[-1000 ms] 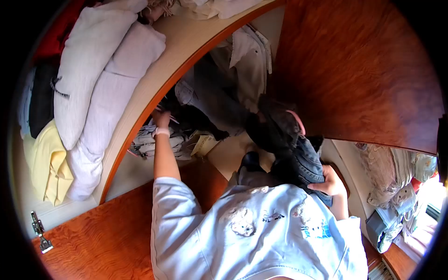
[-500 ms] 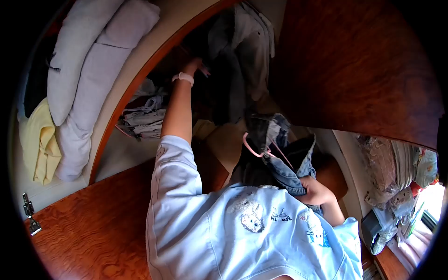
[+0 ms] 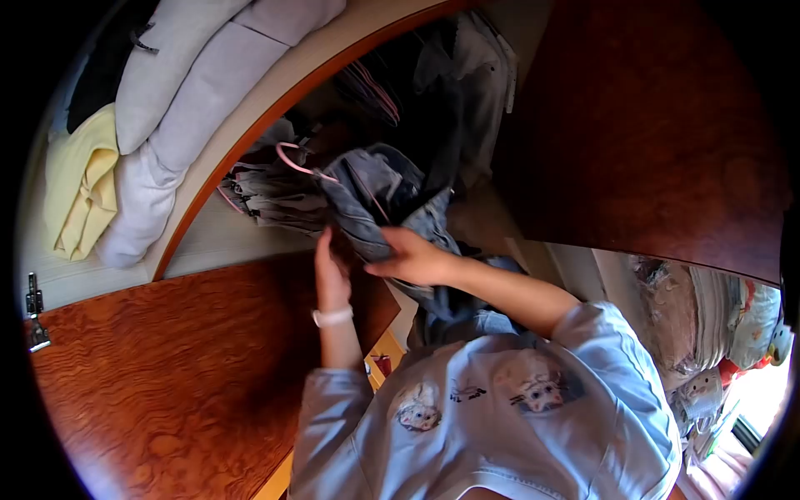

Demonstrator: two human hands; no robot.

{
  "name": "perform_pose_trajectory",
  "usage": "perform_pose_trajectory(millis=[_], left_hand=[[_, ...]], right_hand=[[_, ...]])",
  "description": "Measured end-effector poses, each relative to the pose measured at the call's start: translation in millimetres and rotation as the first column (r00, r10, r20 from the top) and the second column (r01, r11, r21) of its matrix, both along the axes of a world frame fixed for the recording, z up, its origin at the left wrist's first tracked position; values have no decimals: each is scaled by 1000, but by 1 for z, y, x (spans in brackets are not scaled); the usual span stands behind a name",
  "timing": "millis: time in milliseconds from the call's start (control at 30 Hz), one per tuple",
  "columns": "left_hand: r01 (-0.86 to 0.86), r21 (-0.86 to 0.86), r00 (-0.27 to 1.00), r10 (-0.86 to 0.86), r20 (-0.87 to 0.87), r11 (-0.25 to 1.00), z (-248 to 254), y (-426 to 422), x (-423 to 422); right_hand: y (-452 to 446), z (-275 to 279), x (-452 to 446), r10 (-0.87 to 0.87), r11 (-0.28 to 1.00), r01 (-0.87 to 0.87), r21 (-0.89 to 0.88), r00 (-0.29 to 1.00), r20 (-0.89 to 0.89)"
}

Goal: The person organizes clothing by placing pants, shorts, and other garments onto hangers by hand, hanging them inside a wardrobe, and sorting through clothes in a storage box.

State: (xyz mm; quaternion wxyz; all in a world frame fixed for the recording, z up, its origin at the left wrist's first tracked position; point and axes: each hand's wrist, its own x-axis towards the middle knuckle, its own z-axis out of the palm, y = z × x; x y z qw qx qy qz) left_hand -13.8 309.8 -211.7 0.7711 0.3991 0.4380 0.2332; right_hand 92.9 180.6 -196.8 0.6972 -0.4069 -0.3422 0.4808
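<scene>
In the head view, my right hand point(image 3: 414, 256) grips a pair of blue-grey jeans point(image 3: 358, 221) with the thumb on the outside of the cloth. A pink hanger point(image 3: 292, 158) sticks out of the waist, its hook pointing left and its thin wire running down inside. My left hand point(image 3: 332, 271), with a pale band on the wrist, is beside the left edge of the jeans. Its fingers are stretched upward and slightly blurred; whether they touch the cloth is unclear. The trouser legs hang down towards my body.
Behind the jeans, an open wardrobe holds hanging dark and grey clothes point(image 3: 475, 92) and clipped garments point(image 3: 279, 196). Wooden doors stand at the left point(image 3: 167, 367) and upper right point(image 3: 642, 125). Rolled bedding point(image 3: 225, 83) and a yellow cloth point(image 3: 82, 183) lie at the left.
My left hand has come out of the dark wardrobe and down beside the jeans. My right hand has carried the jeans and hanger up and to the left.
</scene>
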Motion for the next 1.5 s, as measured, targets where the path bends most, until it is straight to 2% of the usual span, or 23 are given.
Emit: perform_pose_trajectory(millis=[33,67,100,133,233,300,333,367,433,500,533,567,633,800,933,1033,1067,1133,1200,1267,1333,1467,1500], left_hand=[[27,-7,995,-26,100,1000,23,-20,-1],[103,142,987,-118,107,985,32,-24,3],[174,289,972,-211,103,942,40,-22,8],[205,339,974,-226,24,918,57,-13,19],[121,-43,976,-111,189,992,45,51,41],[-5,129,997,-4,72,992,19,88,59],[-14,339,993,53,-106,941,10,102,68],[12,352,990,38,-134,936,-6,121,74],[139,852,988,-9,-156,505,-31,157,81],[323,924,912,194,-362,202,-28,186,79],[201,907,931,216,-295,371,-35,212,79],[100,807,940,210,-268,583,-21,209,87],[245,899,916,218,-338,364,-26,219,88],[274,922,876,324,-357,273,-54,250,73],[312,936,864,363,-350,161,-46,235,65],[309,941,859,384,-339,140,-51,243,57],[292,956,885,381,-267,-7,-51,238,58],[268,952,911,361,-200,-148,-45,226,64],[184,972,904,362,-225,145,-29,225,60],[116,968,880,429,-203,221,-20,267,47],[159,980,871,451,-197,121,-10,297,48],[256,940,737,584,-340,223,-20,341,34],[289,944,735,594,-326,160,-41,376,4]], right_hand=[[21,6,7,-9,980,84,-182,926,377],[46,0,5,-72,961,206,-184,831,552],[70,-11,0,-266,938,345,-14,748,607],[81,-2,2,-213,947,320,-39,711,670],[111,22,19,-87,963,258,-76,569,818],[122,23,38,111,970,118,-211,560,821],[121,21,40,115,969,134,-210,506,855],[114,18,44,118,967,150,-206,453,884],[88,3,49,51,969,170,-179,573,818],[59,-49,51,-121,947,293,-132,706,698],[37,-81,49,-188,920,368,-133,715,674],[13,-95,52,-58,853,383,-354,744,665],[-35,-135,42,-19,722,468,-511,751,661],[-127,-226,-11,9,637,350,-686,887,462],[-170,-235,-42,69,472,96,-876,987,146],[-188,-269,-66,99,409,120,-904,980,174],[-193,-274,-70,104,409,117,-905,979,173],[-201,-288,-77,49,424,117,-898,987,151],[-208,-302,-83,46,416,133,-900,985,166],[-204,-297,-79,12,383,169,-908,982,188],[-202,-305,-81,12,375,176,-910,981,195],[-198,-309,-76,-10,373,225,-900,971,239],[-195,-304,-74,-14,350,227,-909,971,237]])
